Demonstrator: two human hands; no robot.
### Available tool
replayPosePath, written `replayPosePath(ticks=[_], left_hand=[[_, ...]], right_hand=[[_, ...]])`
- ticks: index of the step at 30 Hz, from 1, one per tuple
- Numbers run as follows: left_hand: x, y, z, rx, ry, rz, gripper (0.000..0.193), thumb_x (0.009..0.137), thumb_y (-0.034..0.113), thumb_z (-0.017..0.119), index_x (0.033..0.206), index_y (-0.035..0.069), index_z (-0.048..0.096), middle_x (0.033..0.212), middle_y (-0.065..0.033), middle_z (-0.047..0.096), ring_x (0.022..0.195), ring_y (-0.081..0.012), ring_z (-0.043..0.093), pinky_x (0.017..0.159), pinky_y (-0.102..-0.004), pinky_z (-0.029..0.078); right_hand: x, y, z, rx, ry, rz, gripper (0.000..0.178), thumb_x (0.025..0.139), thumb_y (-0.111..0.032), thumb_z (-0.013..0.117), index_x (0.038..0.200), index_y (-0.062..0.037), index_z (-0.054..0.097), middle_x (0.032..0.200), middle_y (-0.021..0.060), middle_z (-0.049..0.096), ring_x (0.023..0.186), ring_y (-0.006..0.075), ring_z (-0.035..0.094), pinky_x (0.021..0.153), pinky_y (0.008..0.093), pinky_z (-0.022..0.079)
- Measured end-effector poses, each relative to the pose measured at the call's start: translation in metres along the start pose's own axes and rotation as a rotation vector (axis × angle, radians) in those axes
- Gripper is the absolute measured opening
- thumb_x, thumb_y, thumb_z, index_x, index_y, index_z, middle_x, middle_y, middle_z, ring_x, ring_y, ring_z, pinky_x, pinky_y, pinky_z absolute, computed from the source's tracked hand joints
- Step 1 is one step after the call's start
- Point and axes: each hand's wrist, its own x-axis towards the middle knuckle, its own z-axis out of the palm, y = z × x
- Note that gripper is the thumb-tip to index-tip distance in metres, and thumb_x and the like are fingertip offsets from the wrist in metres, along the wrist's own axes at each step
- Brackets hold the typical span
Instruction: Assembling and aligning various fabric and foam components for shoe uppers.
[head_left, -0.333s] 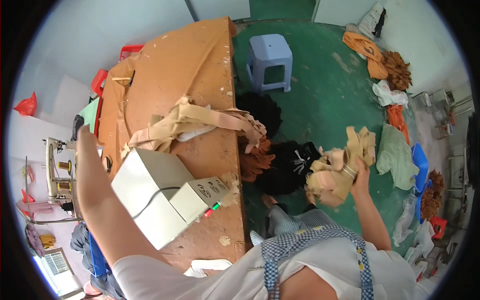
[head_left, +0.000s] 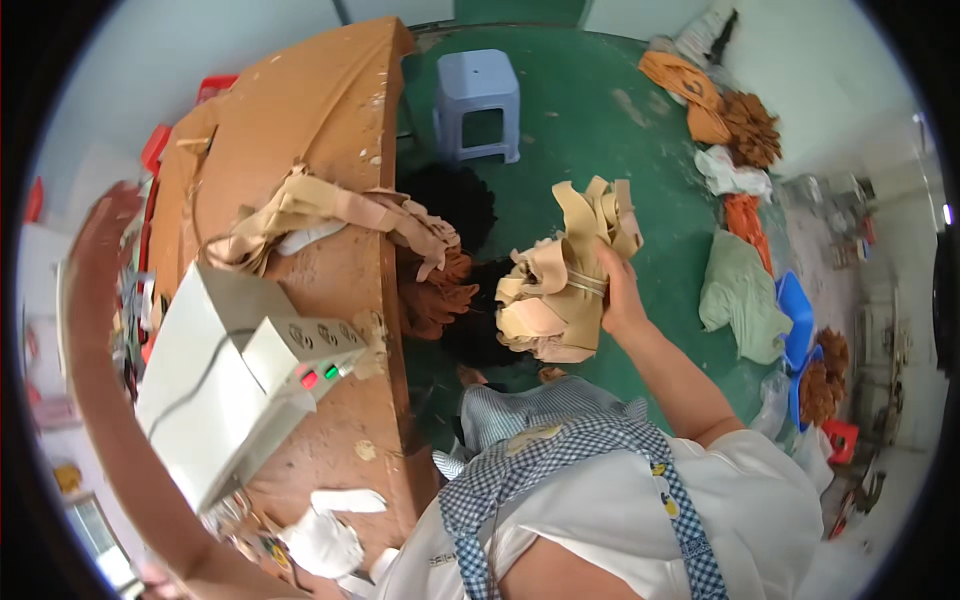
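Right hand (head_left: 622,292) grips a tan strip bundle (head_left: 565,312) above the green floor (head_left: 670,190); left hand (head_left: 118,208) is too blurred to tell its state. Worktop (head_left: 300,105), left of the bundle, carries a pale box (head_left: 195,325) and draped strips (head_left: 345,207). Firm pressure beside the thin tie (head_left: 586,284) should keep the layers together.

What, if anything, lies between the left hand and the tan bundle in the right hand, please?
In this view, tan strips on the table lie between the left hand and the bundle; a pale box stands just nearer the body.
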Motion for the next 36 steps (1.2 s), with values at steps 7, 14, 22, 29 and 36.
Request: replayPosePath(ticks=[7,14,22,29,36], left_hand=[[-0.265,0.021,0.314,0.367,-0.386,-0.083,0.056,0.078,0.005,0.075,0.129,0.003,0.052,0.115,-0.0127,0.063,0.110,-0.0248,0.060,0.092,-0.0388,0.050],[-0.335,-0.053,0.410,-0.132,0.385,-0.151,0.028,0.085,0.006,0.072,0.110,-0.003,0.063,0.101,-0.0054,0.067,0.089,-0.0117,0.063,0.080,-0.0260,0.052],[-0.470,-0.016,0.385,-0.143,1.056,-0.105,0.010,0.089,0.007,0.067,0.093,-0.002,0.067,0.077,-0.0007,0.065,0.068,-0.0054,0.058,0.064,-0.0200,0.048],[-0.599,-0.020,0.341,-0.415,1.421,-0.119,0.012,0.089,0.010,0.069,0.096,0.000,0.068,0.084,-0.0017,0.067,0.068,-0.0078,0.060,0.066,-0.0213,0.052],[-0.757,-0.036,0.386,0.791,1.822,-0.327,0.026,0.080,-0.002,0.067,0.105,0.000,0.059,0.099,-0.0111,0.060,0.079,-0.0246,0.060,0.073,-0.0306,0.051]], right_hand=[[-0.009,-0.018,-0.001,0.062,-0.517,0.311,0.047,0.096,-0.035,0.056,0.132,-0.0059,0.048,0.123,0.0069,0.060,0.110,0.0205,0.061,0.095,0.0382,0.052],[-0.067,-0.021,0.008,-0.152,-0.935,0.457,0.046,0.096,-0.034,0.058,0.130,-0.0026,0.050,0.119,0.0081,0.062,0.104,0.0199,0.064,0.088,0.0371,0.055],[-0.146,0.027,-0.004,-0.470,-1.268,0.621,0.042,0.095,-0.031,0.061,0.125,-0.0028,0.053,0.111,0.0067,0.064,0.095,0.0175,0.066,0.082,0.0331,0.057],[-0.268,0.068,-0.007,-0.688,-1.661,1.032,0.047,0.094,-0.036,0.062,0.127,-0.0041,0.054,0.114,0.0082,0.065,0.095,0.0183,0.067,0.082,0.0345,0.057],[-0.420,0.125,-0.028,-0.843,-1.756,1.018,0.049,0.093,-0.040,0.062,0.123,-0.0012,0.057,0.111,0.0094,0.067,0.093,0.0177,0.067,0.079,0.0326,0.056]])
